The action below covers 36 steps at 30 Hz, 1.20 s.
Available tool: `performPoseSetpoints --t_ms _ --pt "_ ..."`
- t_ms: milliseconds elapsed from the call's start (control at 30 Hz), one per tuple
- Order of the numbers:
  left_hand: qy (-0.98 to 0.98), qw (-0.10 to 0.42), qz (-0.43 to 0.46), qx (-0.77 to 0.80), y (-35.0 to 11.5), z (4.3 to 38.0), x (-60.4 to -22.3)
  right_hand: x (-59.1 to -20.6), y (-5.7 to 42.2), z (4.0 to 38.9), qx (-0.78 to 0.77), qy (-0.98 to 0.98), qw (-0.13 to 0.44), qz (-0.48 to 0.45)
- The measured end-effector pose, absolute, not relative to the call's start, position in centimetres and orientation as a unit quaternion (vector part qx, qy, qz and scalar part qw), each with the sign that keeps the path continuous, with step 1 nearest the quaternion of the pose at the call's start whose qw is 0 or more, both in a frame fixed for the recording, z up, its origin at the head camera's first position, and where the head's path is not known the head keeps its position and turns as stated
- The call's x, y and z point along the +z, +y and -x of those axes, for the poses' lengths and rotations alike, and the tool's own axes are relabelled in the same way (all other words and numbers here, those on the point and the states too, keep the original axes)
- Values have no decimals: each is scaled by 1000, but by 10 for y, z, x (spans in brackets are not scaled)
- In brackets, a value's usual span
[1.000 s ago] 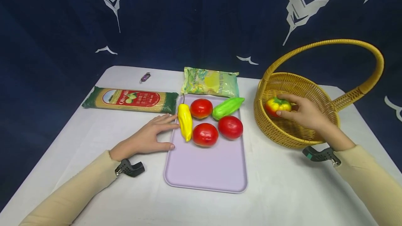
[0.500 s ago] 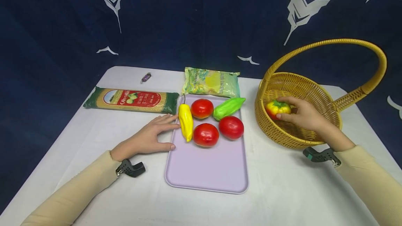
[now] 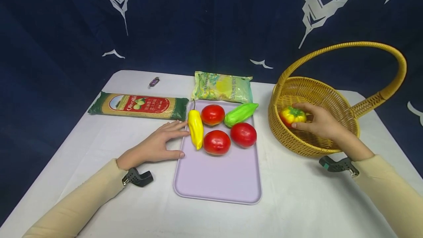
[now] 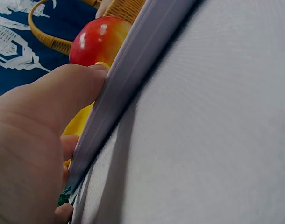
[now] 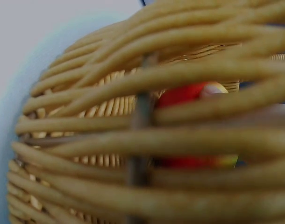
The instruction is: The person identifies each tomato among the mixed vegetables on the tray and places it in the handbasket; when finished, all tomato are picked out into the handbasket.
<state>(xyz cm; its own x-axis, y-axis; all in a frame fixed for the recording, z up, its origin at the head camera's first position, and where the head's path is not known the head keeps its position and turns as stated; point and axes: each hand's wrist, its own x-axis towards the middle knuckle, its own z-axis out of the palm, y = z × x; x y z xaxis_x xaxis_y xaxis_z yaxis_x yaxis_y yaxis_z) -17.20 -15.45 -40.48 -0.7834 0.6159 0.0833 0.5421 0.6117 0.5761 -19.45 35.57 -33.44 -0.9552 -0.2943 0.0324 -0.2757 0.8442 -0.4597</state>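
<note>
Inside the wicker basket (image 3: 284,140), my right hand (image 3: 322,122) holds a red-and-yellow bell pepper (image 3: 286,116) with a green top, low between thumb and fingers. In the right wrist view, the basket weave (image 5: 194,142) covers most of the pepper (image 5: 180,95) and hand. My left hand (image 3: 156,144) lies at the left edge of the lilac tray (image 3: 218,179). Its fingers are outstretched and hold nothing; the fingertips reach the rim beside a yellow chili pepper (image 3: 195,129). The left wrist view shows the thumb (image 4: 70,88) against the tray's rim (image 4: 112,93).
Several red, rounded fruits (image 3: 216,142) and a ridged green vegetable (image 3: 240,114) share the tray. Behind it lies a green packet (image 3: 222,86). A spaghetti pack (image 3: 138,105) and a small purple wrapped candy (image 3: 154,82) lie on the left. The basket's tall handle (image 3: 350,44) arches over its opening.
The thumb of my right hand sits slightly lower at the bell pepper than before. My left hand and the things on the tray stay put.
</note>
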Motion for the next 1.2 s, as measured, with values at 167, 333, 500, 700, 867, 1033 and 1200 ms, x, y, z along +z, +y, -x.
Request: performPoseSetpoints --t_ms 167,333,500,700,867,1033,1200 --pt "895 61 -323 301 -154 171 -404 -335 356 194 -247 956 17 155" --pt "896 59 -323 299 -154 171 -404 -335 355 194 -248 956 14 159" --pt "896 59 -323 300 -154 171 -404 -334 354 194 -246 956 25 160" --pt "896 59 -324 299 -154 171 -404 -334 353 194 -242 956 32 163" --pt "896 61 -323 298 -154 172 -404 -335 353 193 -247 954 36 163" --pt "897 62 -322 298 -154 172 -405 -335 353 193 -252 953 37 163" --pt "896 61 -323 298 -154 172 -405 -330 354 192 -262 951 54 158"
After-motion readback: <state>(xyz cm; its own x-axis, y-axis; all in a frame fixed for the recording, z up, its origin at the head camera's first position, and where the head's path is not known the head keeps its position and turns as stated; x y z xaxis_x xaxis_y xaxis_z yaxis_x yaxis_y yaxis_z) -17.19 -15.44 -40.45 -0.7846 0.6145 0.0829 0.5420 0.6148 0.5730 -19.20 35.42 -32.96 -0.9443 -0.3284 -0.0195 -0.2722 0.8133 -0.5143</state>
